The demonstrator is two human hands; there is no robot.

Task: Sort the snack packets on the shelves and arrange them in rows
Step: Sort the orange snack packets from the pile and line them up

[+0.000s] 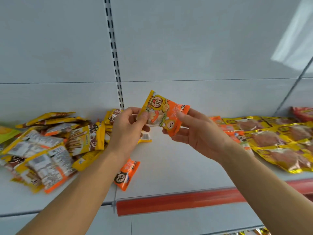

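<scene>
Packet in hand: I hold one small orange-and-yellow snack packet [163, 113] up in front of the back panel, above the shelf [177, 167] and clear of everything lying on it.
Left hand: my left hand [128, 128] pinches the packet's left edge, thumb on the printed face.
Right hand: my right hand [198, 131] pinches the right end, fingers curled behind it.
Handling: I judge it light and soft, a thin glossy film that crinkles and could slip; the flat sealed ends look the safest places to take hold, not the puffed middle.
Left pile: a loose heap of yellow stick-snack packets [55, 146] sprawls across the shelf, overlapping at all angles.
Right rows: gold-edged meat-snack packets [274, 143] lie overlapped in rows, with a few orange ones just beside them.
In the way: one orange packet [127, 173] lies near the front edge, partly under my left forearm; I'd say it sits where a new row might go.
</scene>
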